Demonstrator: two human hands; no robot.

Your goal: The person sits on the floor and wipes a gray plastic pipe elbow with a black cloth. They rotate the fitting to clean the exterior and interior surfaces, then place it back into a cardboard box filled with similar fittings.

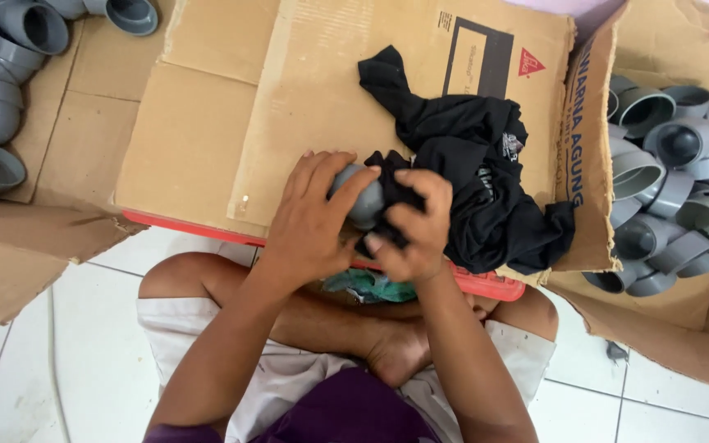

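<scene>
While the left hand [309, 221] is gripping a grey pipe elbow [360, 195] at the near edge of the flat cardboard [207, 139], the right hand [412, 230] is pinching a black cloth [469, 164] against it, rubbing it clean. Turning the elbow looks like the next need.

Grey pipe elbow [360, 194]; black cloth [469, 164]; brown cardboard [231, 115]; red crate edge [182, 226]

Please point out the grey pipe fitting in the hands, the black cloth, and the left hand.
grey pipe fitting [363, 197], head view, its rounded body.
black cloth [473, 176], head view, middle of the bundle.
left hand [309, 226], head view, back of hand.
</scene>
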